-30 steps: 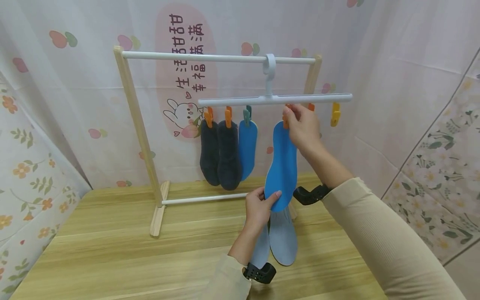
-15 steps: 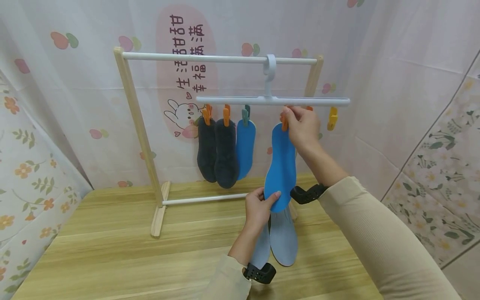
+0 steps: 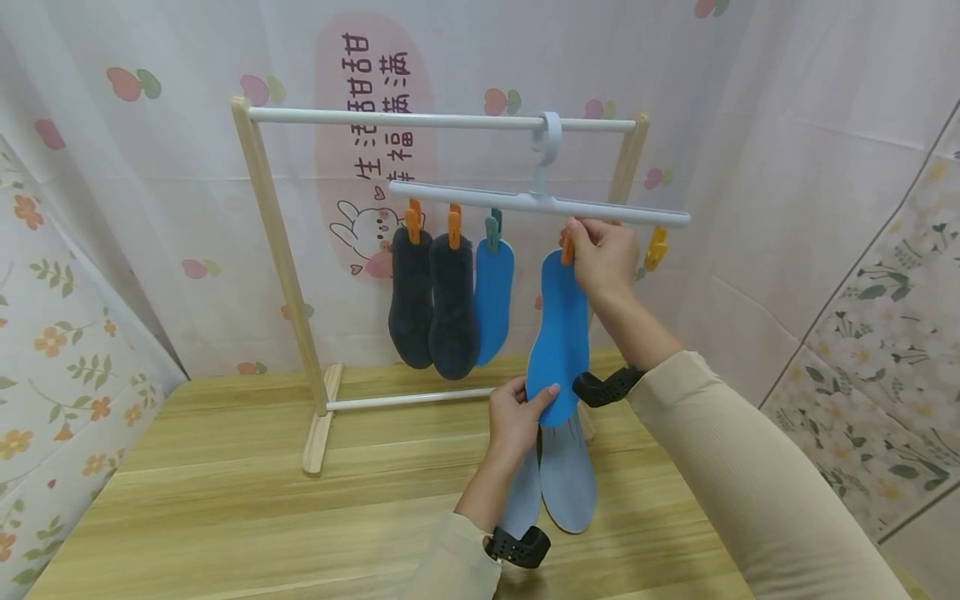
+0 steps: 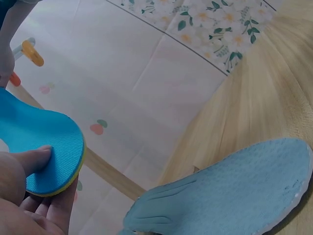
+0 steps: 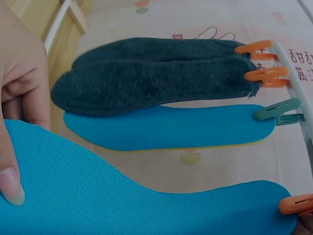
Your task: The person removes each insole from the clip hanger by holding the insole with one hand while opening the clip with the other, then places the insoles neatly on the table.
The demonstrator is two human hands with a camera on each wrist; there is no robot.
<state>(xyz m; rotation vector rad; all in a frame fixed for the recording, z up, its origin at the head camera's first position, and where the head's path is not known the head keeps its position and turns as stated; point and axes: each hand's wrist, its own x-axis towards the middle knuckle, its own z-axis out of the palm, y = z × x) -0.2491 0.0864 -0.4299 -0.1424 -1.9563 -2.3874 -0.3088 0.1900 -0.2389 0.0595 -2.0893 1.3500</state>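
Observation:
A blue insole [image 3: 561, 333] hangs heel up below the white hanger [image 3: 468, 197]. My left hand [image 3: 514, 423] pinches its wide toe end, thumb on the front face and fingers behind, plain in the left wrist view. Up at the heel, my right hand [image 3: 609, 260] grips an orange clothespin [image 3: 567, 248]. In the right wrist view that clothespin [image 5: 296, 204] sits on the heel edge, its far end partly hidden. Two dark fuzzy insoles [image 3: 453, 317] and another blue insole [image 3: 495, 292] hang to the left, from orange clips and a green clip [image 3: 492, 230].
The hanger hooks over the top rail [image 3: 390, 118] of a wooden stand. A yellow clip [image 3: 656, 248] dangles at its right end. Two grey insoles [image 3: 567, 479] lie on the wooden table [image 3: 225, 517] under my hands. Patterned curtains surround the table.
The hanger's right end has sunk and its left end has risen, so it now tilts. My right hand has shifted slightly down with the clothespin; my left hand has barely moved.

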